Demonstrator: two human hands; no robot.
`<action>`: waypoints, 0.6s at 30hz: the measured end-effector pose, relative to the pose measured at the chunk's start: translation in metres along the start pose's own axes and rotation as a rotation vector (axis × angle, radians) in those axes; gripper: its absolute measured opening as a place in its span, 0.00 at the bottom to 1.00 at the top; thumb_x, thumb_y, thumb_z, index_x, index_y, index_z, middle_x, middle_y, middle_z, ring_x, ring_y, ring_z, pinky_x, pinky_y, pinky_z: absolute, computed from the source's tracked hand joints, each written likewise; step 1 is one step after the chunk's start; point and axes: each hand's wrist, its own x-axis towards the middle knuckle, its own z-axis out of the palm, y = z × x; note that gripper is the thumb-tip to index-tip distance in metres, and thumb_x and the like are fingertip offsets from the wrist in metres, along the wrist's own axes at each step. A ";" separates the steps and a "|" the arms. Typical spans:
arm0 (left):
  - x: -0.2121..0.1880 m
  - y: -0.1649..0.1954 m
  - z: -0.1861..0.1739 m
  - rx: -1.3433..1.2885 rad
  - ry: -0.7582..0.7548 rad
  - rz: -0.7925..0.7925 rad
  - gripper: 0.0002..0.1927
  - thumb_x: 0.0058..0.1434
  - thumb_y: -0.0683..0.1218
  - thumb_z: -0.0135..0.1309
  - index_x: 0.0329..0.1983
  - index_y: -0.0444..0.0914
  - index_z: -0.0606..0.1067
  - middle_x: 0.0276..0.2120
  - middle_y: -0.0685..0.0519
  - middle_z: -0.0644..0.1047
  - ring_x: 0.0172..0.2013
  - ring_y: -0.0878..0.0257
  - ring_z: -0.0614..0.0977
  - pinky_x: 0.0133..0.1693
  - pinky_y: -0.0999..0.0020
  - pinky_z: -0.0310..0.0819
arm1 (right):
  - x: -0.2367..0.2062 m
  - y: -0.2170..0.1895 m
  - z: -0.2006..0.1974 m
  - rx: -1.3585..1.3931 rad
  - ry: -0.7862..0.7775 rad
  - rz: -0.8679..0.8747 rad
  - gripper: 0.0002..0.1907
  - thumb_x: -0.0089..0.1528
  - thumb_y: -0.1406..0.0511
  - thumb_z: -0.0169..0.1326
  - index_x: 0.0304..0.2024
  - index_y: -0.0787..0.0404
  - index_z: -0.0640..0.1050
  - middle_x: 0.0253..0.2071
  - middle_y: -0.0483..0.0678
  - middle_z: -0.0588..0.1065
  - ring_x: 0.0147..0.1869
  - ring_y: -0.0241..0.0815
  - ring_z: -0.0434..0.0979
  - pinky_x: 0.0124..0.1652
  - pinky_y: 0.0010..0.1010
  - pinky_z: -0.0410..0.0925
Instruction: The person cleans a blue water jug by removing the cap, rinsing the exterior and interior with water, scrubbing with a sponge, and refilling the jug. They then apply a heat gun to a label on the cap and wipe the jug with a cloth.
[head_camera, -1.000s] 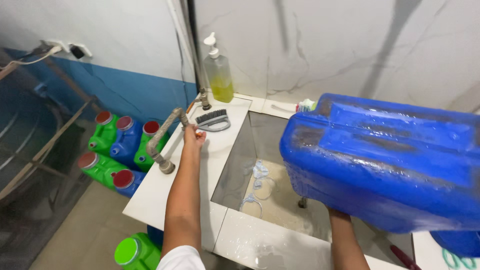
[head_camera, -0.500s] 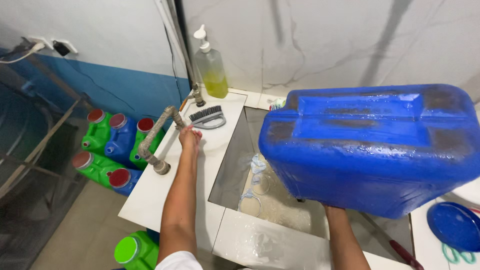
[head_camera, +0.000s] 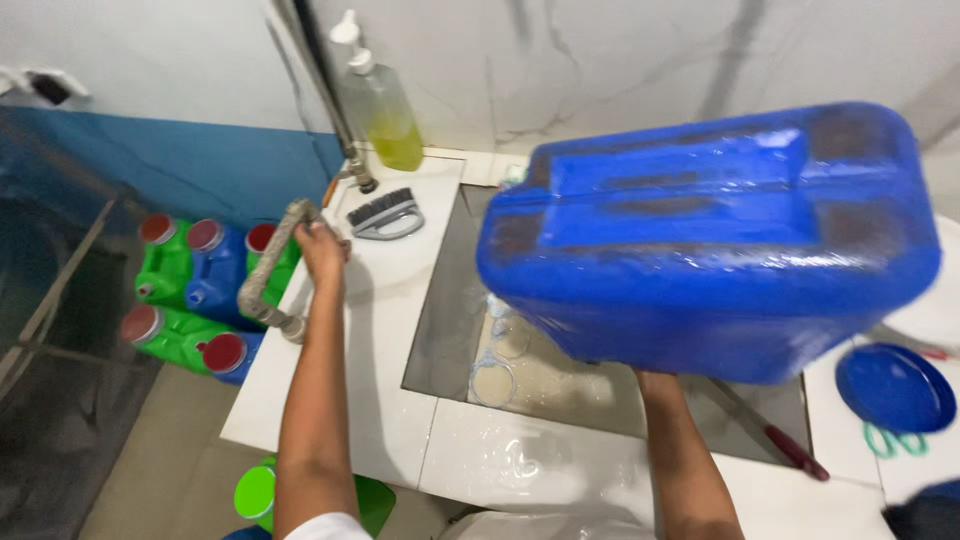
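We are gripping the grey bent metal tap pipe (head_camera: 272, 262) with our left hand (head_camera: 322, 250), fingers closed around it. Our right hand (head_camera: 655, 380), mostly hidden, is propping the large blue plastic jerrycan (head_camera: 710, 235) from beneath, above the sink (head_camera: 450, 300); its grip we cannot tell. A grey scrubbing brush (head_camera: 388, 212) is lying just beyond the left hand.

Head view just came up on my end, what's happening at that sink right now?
A person stands at a white tiled sink. The right hand, mostly hidden, holds a big blue jerrycan up over the basin, lying on its side. The left hand grips the grey swivel tap pipe, swung out past the counter's edge. A scrub brush and a soap pump bottle sit near the wall, a blue lid lies on the right, and green and blue jugs stand on the floor.
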 end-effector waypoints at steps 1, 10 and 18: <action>0.001 -0.004 -0.002 0.174 0.055 0.310 0.25 0.77 0.53 0.42 0.67 0.31 0.61 0.58 0.31 0.72 0.56 0.40 0.75 0.58 0.47 0.67 | -0.001 0.000 0.000 0.001 0.000 0.000 0.23 0.63 0.56 0.53 0.56 0.62 0.77 0.52 0.62 0.76 0.55 0.57 0.78 0.54 0.47 0.71; 0.001 -0.018 -0.015 0.482 -0.020 0.318 0.28 0.72 0.50 0.49 0.69 0.30 0.61 0.62 0.29 0.62 0.61 0.35 0.69 0.62 0.50 0.63 | 0.002 -0.001 0.004 -0.002 -0.003 -0.009 0.23 0.64 0.57 0.53 0.57 0.62 0.77 0.53 0.61 0.75 0.56 0.56 0.78 0.55 0.47 0.71; -0.004 -0.018 -0.005 0.505 -0.058 0.345 0.30 0.71 0.47 0.51 0.69 0.25 0.59 0.63 0.33 0.63 0.60 0.38 0.70 0.62 0.50 0.64 | 0.001 0.000 0.002 -0.004 -0.010 -0.008 0.23 0.65 0.57 0.53 0.58 0.62 0.76 0.54 0.61 0.74 0.57 0.55 0.78 0.55 0.46 0.71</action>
